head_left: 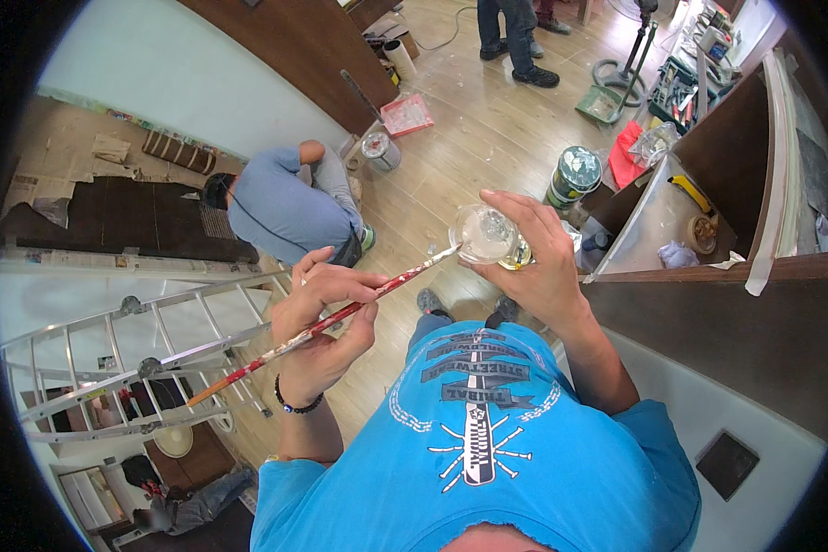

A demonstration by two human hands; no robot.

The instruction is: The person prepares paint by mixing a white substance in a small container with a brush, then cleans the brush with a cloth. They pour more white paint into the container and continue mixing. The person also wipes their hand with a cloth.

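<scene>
In my left hand (327,308) is a long, thin paintbrush (258,362) with a red handle spattered in white, pinched between thumb and fingers. Its pale wooden end points down to the left, and its other end reaches the near rim of a clear plastic cup (484,235). The fingers and thumb of my right hand (545,262) wrap round the cup from the right. Something whitish lies inside the cup. Whether the bristles touch the contents is too small to tell.
A person (294,207) crouches at the left, beside an aluminium ladder (161,331). A paint can (380,152), a pink tray (407,114) and a green bucket (576,175) stand on the wood floor. To the right, a cabinet shelf (658,216) holds a yellow cutter (690,193) and tape (703,234).
</scene>
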